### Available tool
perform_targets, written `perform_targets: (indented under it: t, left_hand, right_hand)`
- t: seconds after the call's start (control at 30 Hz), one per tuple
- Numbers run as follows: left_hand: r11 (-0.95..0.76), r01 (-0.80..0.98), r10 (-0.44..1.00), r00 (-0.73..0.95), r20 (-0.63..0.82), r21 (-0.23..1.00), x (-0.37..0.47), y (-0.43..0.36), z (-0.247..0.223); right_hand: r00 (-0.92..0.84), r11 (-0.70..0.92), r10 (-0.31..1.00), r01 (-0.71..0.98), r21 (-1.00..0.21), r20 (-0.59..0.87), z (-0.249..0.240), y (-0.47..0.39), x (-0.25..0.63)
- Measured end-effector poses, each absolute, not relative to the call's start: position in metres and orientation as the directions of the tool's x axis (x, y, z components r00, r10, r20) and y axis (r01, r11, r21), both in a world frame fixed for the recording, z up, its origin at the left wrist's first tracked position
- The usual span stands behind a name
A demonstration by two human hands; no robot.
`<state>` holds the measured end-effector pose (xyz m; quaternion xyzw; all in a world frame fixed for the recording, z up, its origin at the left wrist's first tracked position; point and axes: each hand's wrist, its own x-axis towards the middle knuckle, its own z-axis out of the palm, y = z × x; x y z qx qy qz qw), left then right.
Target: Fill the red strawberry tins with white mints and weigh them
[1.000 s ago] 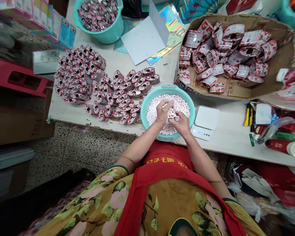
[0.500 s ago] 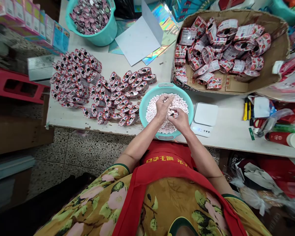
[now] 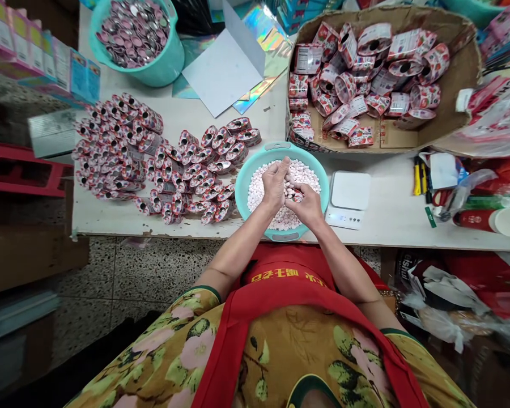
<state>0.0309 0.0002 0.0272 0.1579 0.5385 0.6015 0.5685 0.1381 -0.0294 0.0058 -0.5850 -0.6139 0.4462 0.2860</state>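
Note:
Both hands are over a turquoise basin (image 3: 242, 198) heaped with small pale pink candies (image 3: 259, 175). My left hand (image 3: 274, 186) is cupped, fingers curled, with several candies at its palm edge. Close beside it, my right hand (image 3: 308, 206) grips a small container with a red printed wrap (image 3: 298, 196), its opening turned towards the left hand. The right fingers partly hide this container. To the left of the basin, many similar wrapped containers (image 3: 204, 178) stand in rows with dark holes facing up.
A white digital scale (image 3: 351, 191) stands right of the basin. Behind is a cardboard box (image 3: 446, 122) of more wrapped containers (image 3: 382, 82). A turquoise bucket (image 3: 164, 65) of small round metal lids is at back left. Knives (image 3: 417, 177) and a paper cup (image 3: 508, 221) lie at right.
The view has shifted slightly. My left hand has turned from fingers stretched across towards the right to a cupped shape, and candies now show between the two hands.

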Motion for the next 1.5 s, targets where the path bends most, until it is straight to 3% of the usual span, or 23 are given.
perform_targets:
  t: [0.33,0.53,0.77,0.87,0.93,1.0,1.07,1.13,1.17,1.23,1.37,1.5]
  left_hand:
    - [0.228,-0.514,0.88,-0.254,-0.401,0.827,0.035,0.006,0.04]
    - [0.281,-0.51,0.906,-0.138,-0.4,0.813,0.043,0.015,0.043]
    - [0.166,-0.533,0.84,-0.364,-0.402,0.829,0.021,0.021,0.05]
    - [0.2,-0.344,0.793,-0.492,-0.358,0.917,0.0,0.016,0.022]
    - [0.322,-0.018,0.803,-0.525,-0.283,0.947,-0.012,0.009,-0.008]
    - [0.415,0.423,0.872,-0.437,-0.219,0.806,-0.017,0.003,-0.038]
    - [0.414,0.736,0.91,-0.349,-0.223,0.535,-0.013,-0.002,-0.061]
    - [0.436,0.83,0.896,-0.362,-0.258,0.347,0.0,-0.003,-0.074]
    - [0.461,0.83,0.879,-0.381,-0.287,0.313,0.008,-0.003,-0.077]
    - [0.49,0.811,0.856,-0.377,-0.354,0.32,0.024,0.0,-0.08]
    - [0.452,0.791,0.87,-0.289,-0.4,0.411,0.045,0.001,-0.077]
    - [0.559,0.552,0.828,-0.324,-0.458,0.619,0.047,-0.001,-0.074]
  right_hand:
    - [-0.14,-0.053,0.984,0.356,-0.933,-0.11,0.001,-0.025,0.141]
    - [-0.139,-0.087,0.981,0.32,-0.943,-0.138,-0.007,-0.022,0.147]
    - [-0.26,-0.214,0.94,0.051,-0.975,-0.22,-0.012,-0.01,0.168]
    - [-0.368,-0.289,0.89,0.0,-0.957,-0.269,-0.009,-0.018,0.182]
    - [-0.438,-0.314,0.854,-0.005,-0.949,-0.28,-0.004,-0.027,0.197]
    - [-0.392,-0.312,0.875,-0.007,-0.95,-0.284,-0.002,-0.032,0.22]
    - [-0.182,-0.278,0.942,0.049,-0.959,-0.282,-0.01,-0.03,0.248]
    - [0.083,-0.244,0.969,0.171,-0.955,-0.232,-0.026,-0.021,0.278]
    - [0.179,-0.235,0.964,0.235,-0.943,-0.196,-0.037,-0.015,0.292]
    - [0.264,-0.225,0.955,0.336,-0.915,-0.137,-0.057,-0.003,0.313]
    - [0.256,-0.146,0.966,0.476,-0.867,-0.022,-0.056,0.019,0.327]
    - [0.129,0.131,0.951,0.653,-0.746,0.279,-0.011,0.09,0.319]
